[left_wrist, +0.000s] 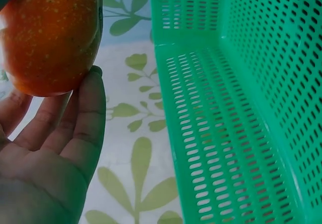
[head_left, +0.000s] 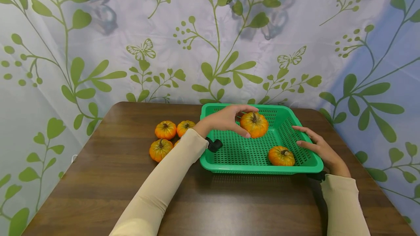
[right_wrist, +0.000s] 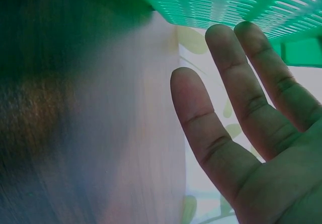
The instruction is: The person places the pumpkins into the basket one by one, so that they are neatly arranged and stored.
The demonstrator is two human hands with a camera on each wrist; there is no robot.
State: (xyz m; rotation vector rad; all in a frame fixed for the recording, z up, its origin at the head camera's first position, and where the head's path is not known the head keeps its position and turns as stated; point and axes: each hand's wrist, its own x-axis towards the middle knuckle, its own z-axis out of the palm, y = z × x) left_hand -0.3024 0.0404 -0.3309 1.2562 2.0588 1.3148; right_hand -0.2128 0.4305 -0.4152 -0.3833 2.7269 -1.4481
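A small orange pumpkin (head_left: 254, 124) is held by my left hand (head_left: 226, 120), thumb and fingers around its sides, above the green plastic basket (head_left: 242, 170). The left wrist view shows the same pumpkin (left_wrist: 53, 38) large, with the fingers (left_wrist: 90, 108) against it. Inside the basket, near its front right corner, lies another pumpkin (head_left: 281, 156). My right hand (head_left: 323, 152) is at the basket's right side, thumb and a finger over the rim. In the right wrist view, three fairly straight fingers (right_wrist: 246, 93) reach along the outer wall; whether they press on it I cannot tell.
Several pumpkins (head_left: 165, 130) sit on the brown wooden table (head_left: 108, 163) left of the basket, partly hidden by my left sleeve (head_left: 167, 181). A leaf-patterned curtain (head_left: 183, 68) hangs behind the table and along its sides.
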